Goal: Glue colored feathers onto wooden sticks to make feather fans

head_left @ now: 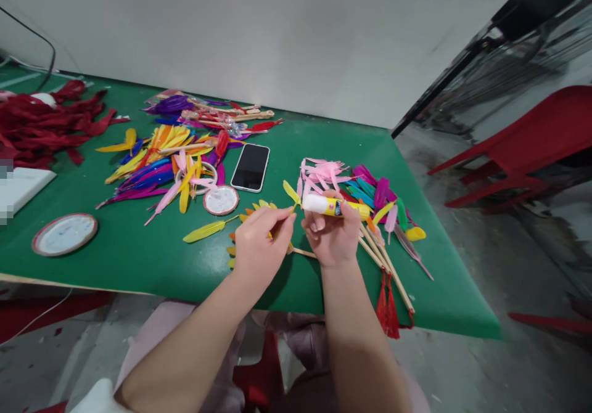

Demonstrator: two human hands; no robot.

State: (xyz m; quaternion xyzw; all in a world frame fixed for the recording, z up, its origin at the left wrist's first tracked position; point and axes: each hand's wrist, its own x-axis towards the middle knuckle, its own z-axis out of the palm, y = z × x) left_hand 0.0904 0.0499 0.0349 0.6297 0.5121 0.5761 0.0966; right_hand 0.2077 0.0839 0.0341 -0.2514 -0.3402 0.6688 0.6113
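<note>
My left hand (263,237) pinches the quill end of a small yellow feather (291,192), whose vane points up and away. Wrapped in the fingers of my right hand (333,234) is a yellow glue tube (346,207) with a white end, lying sideways with that end close to the feather's quill. Partly hidden under my left hand is a piece edged with orange and yellow feathers (232,251), and a wooden stick (304,253) extends from it to the right. A loose yellow-green feather (203,232) rests to the left.
Pink feathers (324,172), sticks with red tassels (392,308) and mixed feathers lie right. A phone (250,167), small white lid (221,200), feather bundles (148,175), larger lid (65,234) and dark red ribbons (50,120) occupy the green table (152,259). A red chair (541,129) stands right.
</note>
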